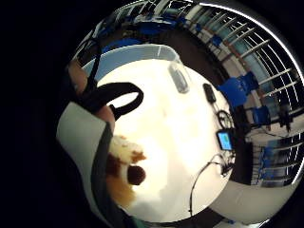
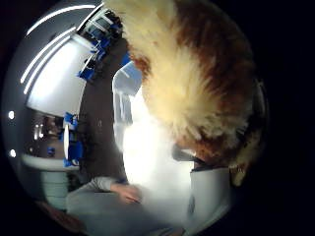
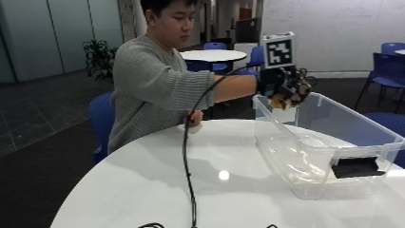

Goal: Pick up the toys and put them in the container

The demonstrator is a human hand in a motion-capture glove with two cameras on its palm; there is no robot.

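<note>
In the outside view my gloved right hand (image 3: 286, 84) grips a brown and cream plush toy (image 3: 283, 100), held in the air over the far left corner of a clear plastic container (image 3: 380, 134) that stands on the round white table (image 3: 158, 185). The thumb side palm view is largely filled by the toy's fur (image 2: 197, 73), with the container (image 2: 125, 98) beyond it. In the little finger side palm view the toy (image 1: 124, 164) hangs beside the palm above the table (image 1: 180, 142).
The person's bare left hand (image 3: 193, 125) rests on the table's far edge. A black cable (image 3: 188, 180) runs across the tabletop. A small device with a blue screen (image 1: 224, 140) and dark items (image 1: 209, 92) lie near the table's rim. Blue chairs (image 3: 389, 66) stand behind.
</note>
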